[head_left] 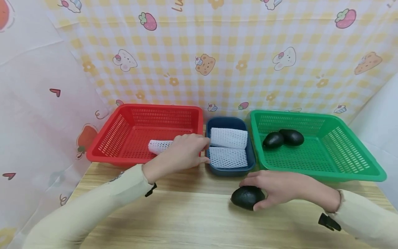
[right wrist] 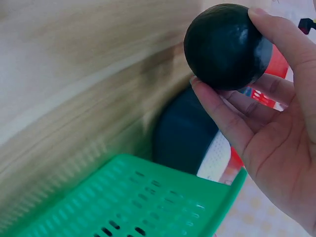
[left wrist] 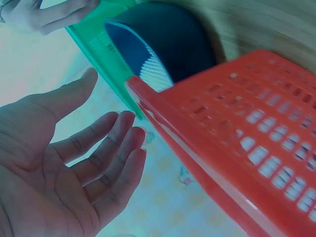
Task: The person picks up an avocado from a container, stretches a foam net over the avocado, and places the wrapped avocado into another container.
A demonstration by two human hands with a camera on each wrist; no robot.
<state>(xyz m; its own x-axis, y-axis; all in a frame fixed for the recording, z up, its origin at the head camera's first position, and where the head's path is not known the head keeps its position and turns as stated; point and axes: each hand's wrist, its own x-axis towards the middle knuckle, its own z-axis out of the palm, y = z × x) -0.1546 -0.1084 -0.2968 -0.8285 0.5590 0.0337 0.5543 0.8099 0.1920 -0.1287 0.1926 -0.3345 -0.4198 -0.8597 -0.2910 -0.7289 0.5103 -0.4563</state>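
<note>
My right hand (head_left: 275, 188) holds a dark avocado (head_left: 247, 197) between thumb and fingers, in front of the navy bin. The right wrist view shows the same avocado (right wrist: 224, 47) pinched by the fingertips. My left hand (head_left: 186, 152) hovers over the right rim of the red basket, beside the navy bin (head_left: 231, 172). Its fingers are loosely bent with nothing between them, as the left wrist view of this hand (left wrist: 69, 168) shows. Two white foam net sleeves (head_left: 228, 138) lie in the navy bin, one behind the other.
A red basket (head_left: 119, 159) stands at the left; a white foam net piece (head_left: 158, 146) lies in it, partly hidden by my left arm. The green basket (head_left: 323, 175) at the right contains two avocados (head_left: 291, 137). A patterned cloth (head_left: 174, 45) hangs behind the wooden table (head_left: 174, 221).
</note>
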